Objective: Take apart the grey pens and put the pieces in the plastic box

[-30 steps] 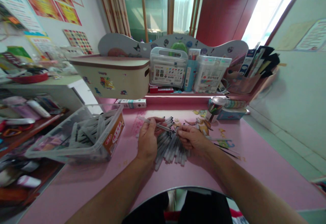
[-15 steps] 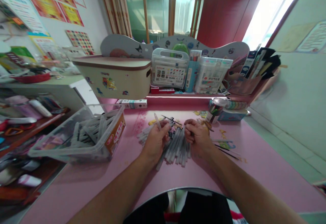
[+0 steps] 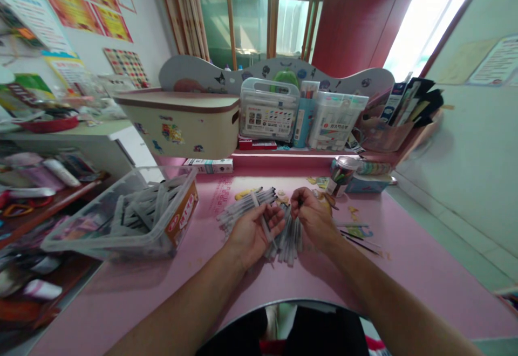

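Note:
My left hand (image 3: 254,233) is turned palm up with its fingers loosely curled, and a pale translucent pen (image 3: 265,226) lies across them under the thumb. To its right, my right hand (image 3: 311,211) is closed in a pinch; something small and dark shows at the fingertips, too small to name. Beneath and between the hands several grey translucent pens (image 3: 289,242) lie side by side on the pink desk. Another bundle of such pens (image 3: 246,205), with dark ends, lies just beyond my left hand.
A clear plastic bin (image 3: 109,242) of similar pens stands at left. Thin dark sticks (image 3: 360,241) lie right of my right hand, with a jar of pens (image 3: 342,175) behind. A lidded cream box (image 3: 182,127) and marker cases (image 3: 269,113) line the shelf.
My left hand has opened and turned palm up, and its pen has tilted and shifted down across the fingers. My right hand stays pinched in nearly the same place.

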